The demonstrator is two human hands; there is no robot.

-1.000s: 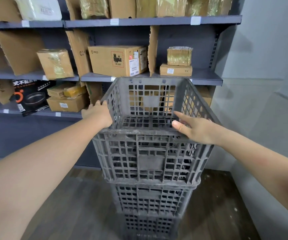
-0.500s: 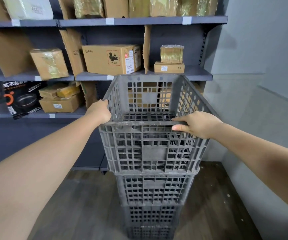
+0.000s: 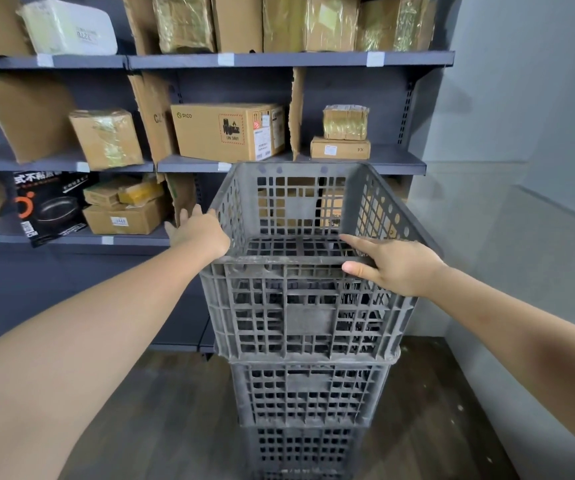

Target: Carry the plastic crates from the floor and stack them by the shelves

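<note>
In the head view, the top grey slotted plastic crate (image 3: pixel 305 271) sits squarely on a stack of matching grey crates (image 3: pixel 308 396) on the dark wood-grain floor (image 3: pixel 161 417), right in front of the dark metal shelves (image 3: pixel 279 59) of cardboard boxes (image 3: pixel 227 131). At 9 o'clock of the crate, the left hand (image 3: pixel 197 232) is released, fingers straight beside the rim. At 3 o'clock, the right hand (image 3: pixel 395 263) grips the near rim corner, thumb outside, likely steadying the crate while it settles.
</note>
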